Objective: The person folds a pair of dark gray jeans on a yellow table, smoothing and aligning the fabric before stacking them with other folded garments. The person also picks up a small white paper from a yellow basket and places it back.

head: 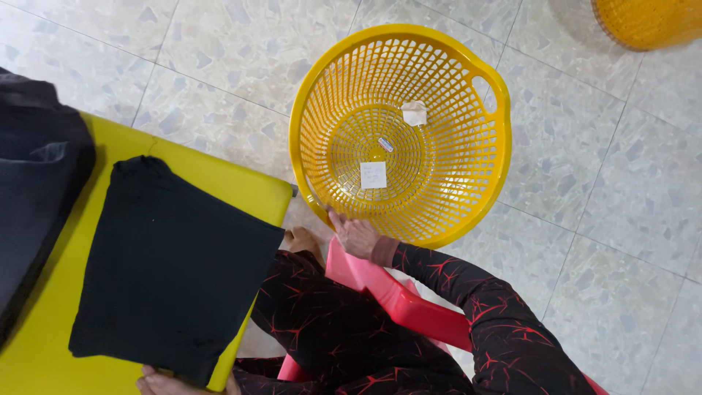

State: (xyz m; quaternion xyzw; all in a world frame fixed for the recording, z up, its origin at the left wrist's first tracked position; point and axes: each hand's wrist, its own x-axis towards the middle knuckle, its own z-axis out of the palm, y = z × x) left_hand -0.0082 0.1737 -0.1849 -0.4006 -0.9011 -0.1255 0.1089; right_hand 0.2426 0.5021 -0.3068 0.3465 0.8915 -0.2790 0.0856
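We see a yellow basket (439, 168) standing on the tiled floor (621, 219), just beyond a pink chair (395, 292). Our right hand (355, 234) lies on its near rim, fingers close together and bent over the edge; the fingertips are hidden by the rim, so we cannot tell how firmly they clasp it. Inside the basket lie a white paper slip (373, 175), a crumpled scrap (414, 113) and a small tag (385, 144) too tiny to make out. Our left hand (172, 383) is cut off by the bottom edge, partly beneath a folded black cloth (168, 263) on the yellow table (219, 172); its pose we cannot tell. More dark cloth (36, 168) is cropped at the left, and a second basket (647, 22) at the top right.
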